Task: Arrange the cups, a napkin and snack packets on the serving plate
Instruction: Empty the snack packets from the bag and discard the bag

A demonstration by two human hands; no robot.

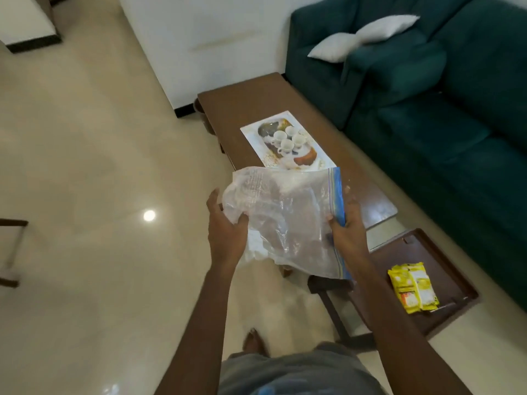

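I hold a clear zip bag [288, 218] with a blue seal strip in front of me, above the floor. My left hand [225, 223] grips its crumpled left side. My right hand [346, 226] pinches the blue strip on the right edge. Something pale lies inside the bag, too blurred to name. On the long brown table [251, 109] sits a printed serving plate [256, 139] carrying several white cups [286, 139]. Yellow snack packets [413, 286] lie on a smaller dark stool-like table [445, 258] at the right.
A dark green sofa [442, 115] with a white cushion [365, 37] runs along the right behind the table. Glossy beige floor [85, 181] spreads to the left. My foot [253, 342] shows below the bag.
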